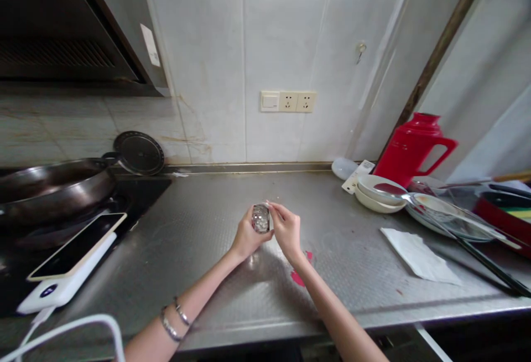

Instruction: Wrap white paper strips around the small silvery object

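Above the middle of the steel counter [199, 229], a small silvery, glassy round object [261, 218] is held between both hands; its exact kind is too small to make out. My left hand [249, 236] wraps it from the left and below, fingers closed. At its upper right edge, the fingers of my right hand [286, 228] are pinched together against it, with a tiny whitish bit at their tips. Pink-red scraps [297, 279] lie on the counter beneath my right forearm.
Left, a pan [58, 190] sits on the black stove; a phone [78, 246] rests on a white power bank [62, 293] with a cable. Right are a red thermos [409, 149], stacked bowls [375, 204], a ladle [468, 218], a plate and a white tissue [418, 257].
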`<state>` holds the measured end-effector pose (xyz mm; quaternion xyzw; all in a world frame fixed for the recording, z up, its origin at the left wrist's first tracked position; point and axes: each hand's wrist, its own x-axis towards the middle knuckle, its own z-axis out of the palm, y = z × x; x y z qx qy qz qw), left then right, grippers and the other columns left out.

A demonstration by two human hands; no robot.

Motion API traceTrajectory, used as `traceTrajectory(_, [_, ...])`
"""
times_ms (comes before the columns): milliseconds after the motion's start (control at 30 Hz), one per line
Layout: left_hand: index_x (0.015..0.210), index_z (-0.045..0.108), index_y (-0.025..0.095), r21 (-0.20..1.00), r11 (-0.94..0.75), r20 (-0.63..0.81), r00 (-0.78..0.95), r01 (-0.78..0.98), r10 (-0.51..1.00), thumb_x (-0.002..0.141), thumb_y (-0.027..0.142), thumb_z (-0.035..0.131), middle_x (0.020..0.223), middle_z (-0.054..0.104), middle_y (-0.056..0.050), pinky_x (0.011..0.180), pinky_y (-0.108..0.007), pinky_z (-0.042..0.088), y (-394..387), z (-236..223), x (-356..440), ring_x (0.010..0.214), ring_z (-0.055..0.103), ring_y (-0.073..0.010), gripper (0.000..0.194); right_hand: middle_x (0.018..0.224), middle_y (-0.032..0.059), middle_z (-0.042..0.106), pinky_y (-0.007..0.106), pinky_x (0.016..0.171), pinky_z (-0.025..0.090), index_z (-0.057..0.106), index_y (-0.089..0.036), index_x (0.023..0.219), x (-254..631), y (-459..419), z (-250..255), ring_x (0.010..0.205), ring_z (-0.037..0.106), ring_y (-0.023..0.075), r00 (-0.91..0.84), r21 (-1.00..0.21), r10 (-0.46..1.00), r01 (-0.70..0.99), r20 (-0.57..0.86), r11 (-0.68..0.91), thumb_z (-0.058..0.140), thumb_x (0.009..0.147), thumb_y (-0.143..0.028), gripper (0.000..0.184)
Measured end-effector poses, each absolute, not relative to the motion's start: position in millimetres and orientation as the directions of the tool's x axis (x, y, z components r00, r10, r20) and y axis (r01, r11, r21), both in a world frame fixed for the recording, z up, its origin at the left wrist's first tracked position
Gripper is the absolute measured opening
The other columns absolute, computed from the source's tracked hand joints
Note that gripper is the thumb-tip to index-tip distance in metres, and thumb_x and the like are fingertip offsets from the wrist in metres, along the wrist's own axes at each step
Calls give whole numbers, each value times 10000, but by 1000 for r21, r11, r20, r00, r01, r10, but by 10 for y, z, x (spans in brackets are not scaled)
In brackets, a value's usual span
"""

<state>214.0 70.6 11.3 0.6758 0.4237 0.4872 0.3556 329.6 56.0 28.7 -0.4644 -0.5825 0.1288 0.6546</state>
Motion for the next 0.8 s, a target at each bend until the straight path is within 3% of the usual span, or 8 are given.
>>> traceTrajectory(133, [1024,545,157,937,-308,294,104,166,950,603,308,767,840,673,-18,652,-240,487,717,184,2121,746,627,-156,500,925,64,760,302,673,599,740,-198,1001,3231,426,180,748,731,214,280,-739,691,376,666,559,543,894,-293,244])
traceTrajectory(333, [978,543,166,929,-316,304,90,192,949,588,317,775,806,665,6,617,-221,459,729,223,2105,704,608,-138,478,1059,68,730,369,841,590,711,-233,1067,3224,403,122,946,709,227,204,-589,568,472,797,656,512,908,-215,255])
traceTrajectory(533, [1051,536,179,877,-410,383,151,251,911,664,265,717,987,674,-54,752,-276,488,752,87,2129,873,633,-183,436,1125,89,705,394,930,559,683,-220,1118,3251,510,176,1074,659,226,7,-423,504,555,864,717,465,915,-119,315])
traceTrajectory(667, [987,543,183,870,-404,378,145,283,914,705,267,685,909,673,-39,716,-270,477,757,58,2116,810,626,-173,327,1211,82,663,421,983,530,576,-237,1276,3298,345,61,1189,584,225,-137,-300,456,585,879,754,414,888,-23,473])
traceTrajectory(800, [931,538,182,864,-394,362,155,313,919,706,253,668,850,658,-22,673,-254,455,740,69,2123,757,603,-158,269,1209,81,665,408,1005,518,561,-229,1290,3369,332,55,1222,556,217,-230,-236,439,587,868,775,398,867,9,512])
